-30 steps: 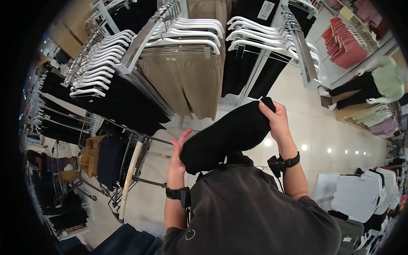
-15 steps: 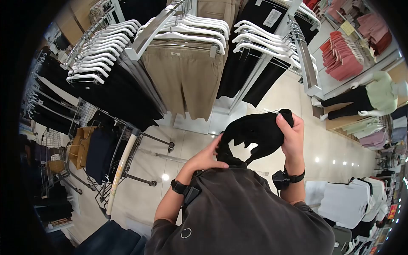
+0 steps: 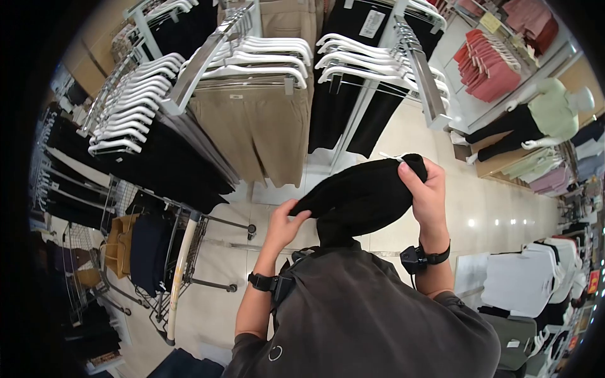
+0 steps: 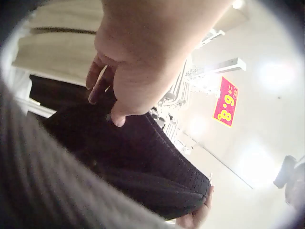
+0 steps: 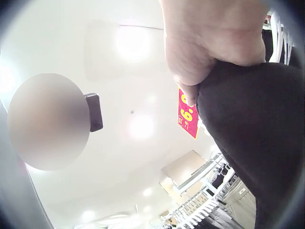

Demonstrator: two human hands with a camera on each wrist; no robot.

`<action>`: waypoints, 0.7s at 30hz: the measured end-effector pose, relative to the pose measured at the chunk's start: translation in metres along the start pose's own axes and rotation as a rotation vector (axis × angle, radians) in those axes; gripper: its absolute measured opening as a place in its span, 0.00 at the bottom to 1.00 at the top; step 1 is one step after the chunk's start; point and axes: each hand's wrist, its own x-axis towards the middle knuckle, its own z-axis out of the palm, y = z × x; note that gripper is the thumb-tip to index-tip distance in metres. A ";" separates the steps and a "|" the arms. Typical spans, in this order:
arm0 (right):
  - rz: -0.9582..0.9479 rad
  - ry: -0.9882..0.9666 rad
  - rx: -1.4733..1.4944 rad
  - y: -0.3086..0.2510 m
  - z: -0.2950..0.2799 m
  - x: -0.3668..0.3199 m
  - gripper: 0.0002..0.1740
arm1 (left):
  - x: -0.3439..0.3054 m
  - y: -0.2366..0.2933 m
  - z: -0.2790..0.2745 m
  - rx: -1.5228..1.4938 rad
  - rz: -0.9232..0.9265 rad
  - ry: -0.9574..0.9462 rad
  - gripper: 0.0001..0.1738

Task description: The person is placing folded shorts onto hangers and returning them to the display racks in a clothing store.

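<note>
A pair of black pants (image 3: 365, 196) is stretched between the two hands in front of the chest. Its gathered waistband (image 4: 178, 155) shows in the left wrist view. At the left end, the left hand (image 3: 283, 225) pinches the cloth between thumb and fingers. The right hand (image 3: 432, 196) grips the other end, thumb on top of the fabric and fingers behind it. A small white strip (image 3: 391, 155) sticks out beside the right thumb. In the right wrist view the dark cloth hides part of the right hand's fingers.
Ahead stand racks with beige trousers (image 3: 252, 126) and black trousers on white hangers (image 3: 372, 60). A shopping cart (image 3: 183, 271) with a brown bag and dark clothes is at the left. White tops (image 3: 520, 283) hang at the right, below a mannequin (image 3: 548, 120).
The left hand moved in toward the body and right, folding the pants into a loop, then back out left, spreading them again. The right hand keeps its grip.
</note>
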 end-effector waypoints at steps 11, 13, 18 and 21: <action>-0.136 0.178 -0.250 0.033 -0.016 0.011 0.16 | 0.003 0.017 -0.079 -0.322 0.029 0.338 0.11; -0.051 0.147 -0.229 0.031 -0.020 0.010 0.18 | 0.007 0.011 -0.082 -0.314 0.036 0.331 0.11; -0.035 0.164 -0.213 0.028 -0.028 0.009 0.19 | 0.018 0.021 -0.072 -0.308 -0.018 0.219 0.07; -0.035 0.186 -0.248 0.020 -0.032 0.005 0.19 | 0.034 0.021 -0.063 -0.233 -0.050 0.152 0.07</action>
